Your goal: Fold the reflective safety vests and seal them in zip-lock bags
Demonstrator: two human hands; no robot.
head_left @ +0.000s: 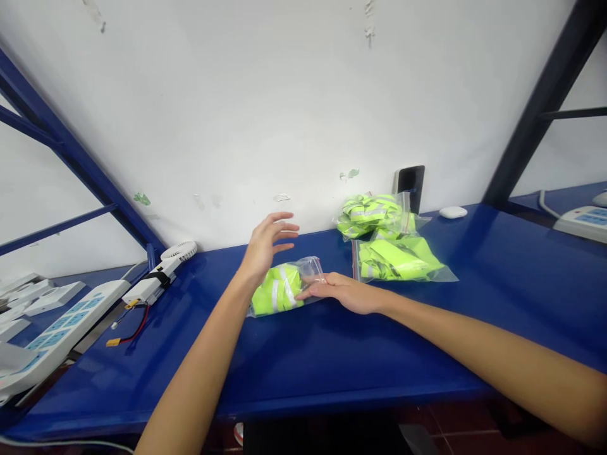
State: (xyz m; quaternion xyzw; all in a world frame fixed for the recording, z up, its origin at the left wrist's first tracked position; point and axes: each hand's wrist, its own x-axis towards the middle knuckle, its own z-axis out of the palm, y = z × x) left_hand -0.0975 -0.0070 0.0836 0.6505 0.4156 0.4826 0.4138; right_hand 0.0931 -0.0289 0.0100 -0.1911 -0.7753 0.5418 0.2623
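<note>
A clear zip bag with a folded yellow-green reflective item [277, 291] lies on the blue table [351, 354]. My right hand [348, 292] is at the bag's right end, its fingers reaching into the opening or around the plastic, with the thumb on the near side. Raised just above the bag's far left part, my left hand [266, 243] has its fingers apart and holds nothing. To the right lie another flat bag of yellow-green material [398, 259] and, behind it, a pile of similar bags [372, 213].
A black-faced device [410, 186] leans on the wall behind the pile, with a white oval object [453, 212] to its right. At the left are a small white fan [179, 251], a wired battery pack [145, 289] and a long power strip [66, 328].
</note>
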